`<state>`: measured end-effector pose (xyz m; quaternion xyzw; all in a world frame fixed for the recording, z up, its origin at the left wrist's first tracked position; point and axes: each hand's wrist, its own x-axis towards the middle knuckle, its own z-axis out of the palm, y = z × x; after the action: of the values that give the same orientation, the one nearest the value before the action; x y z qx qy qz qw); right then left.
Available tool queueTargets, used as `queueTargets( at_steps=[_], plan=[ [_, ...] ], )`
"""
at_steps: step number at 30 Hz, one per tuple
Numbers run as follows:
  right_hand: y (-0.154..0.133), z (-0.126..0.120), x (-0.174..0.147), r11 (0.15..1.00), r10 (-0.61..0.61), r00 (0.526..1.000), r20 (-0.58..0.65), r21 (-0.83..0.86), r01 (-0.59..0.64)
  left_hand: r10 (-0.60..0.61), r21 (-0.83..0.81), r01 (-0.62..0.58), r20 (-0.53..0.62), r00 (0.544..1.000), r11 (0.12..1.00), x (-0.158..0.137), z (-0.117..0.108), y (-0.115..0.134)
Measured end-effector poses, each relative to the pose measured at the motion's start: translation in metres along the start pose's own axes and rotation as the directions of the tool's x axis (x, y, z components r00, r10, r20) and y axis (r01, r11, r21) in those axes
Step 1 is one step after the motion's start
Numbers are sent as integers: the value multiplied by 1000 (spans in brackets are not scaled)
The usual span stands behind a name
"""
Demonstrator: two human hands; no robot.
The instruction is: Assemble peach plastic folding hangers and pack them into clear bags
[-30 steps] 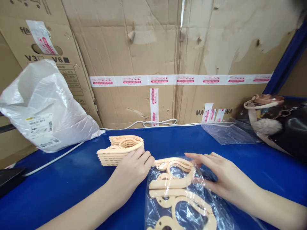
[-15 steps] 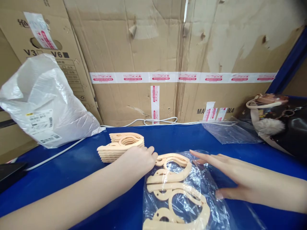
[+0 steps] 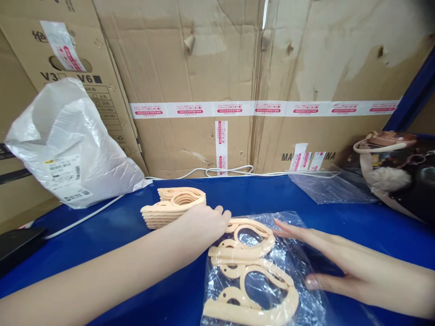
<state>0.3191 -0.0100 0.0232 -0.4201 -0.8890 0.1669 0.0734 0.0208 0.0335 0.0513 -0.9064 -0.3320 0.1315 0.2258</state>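
Hiding its own fingertips from the view, my left hand also covers the right end of the stack of cream pieces standing on the blue table. The clear plastic bag lies flat in front of me, its near side cut off by the bottom edge, with at least 2 curved cream pieces showing through the creased, shiny film. At the left edge a black object is cropped, and the print on the white parcel is too small to read. My left fingers are curled close by the bag's upper left corner; I cannot tell whether they pinch anything. My right hand is spread wide over the bag's right side, thumb well apart from fingers, clasping nothing. Compared with 1 second ago, that thumb has pulled away from the bagged pieces, and my left forearm now comes in from the left edge.
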Motion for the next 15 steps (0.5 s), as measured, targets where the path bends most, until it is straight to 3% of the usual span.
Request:
queueTargets(
  at_steps=[9, 15],
  plan=[
    [-7, 12, 45, 986, 1, 964, -266, 159, 43, -20, -90, 21, 7, 1000, 996, -3, -4, 1],
    [-7, 14, 48, 993, 12, 949, -315, 116, 26, -204, -165, 207, 38, 978, 964, -12, -18, 4]
  ],
)
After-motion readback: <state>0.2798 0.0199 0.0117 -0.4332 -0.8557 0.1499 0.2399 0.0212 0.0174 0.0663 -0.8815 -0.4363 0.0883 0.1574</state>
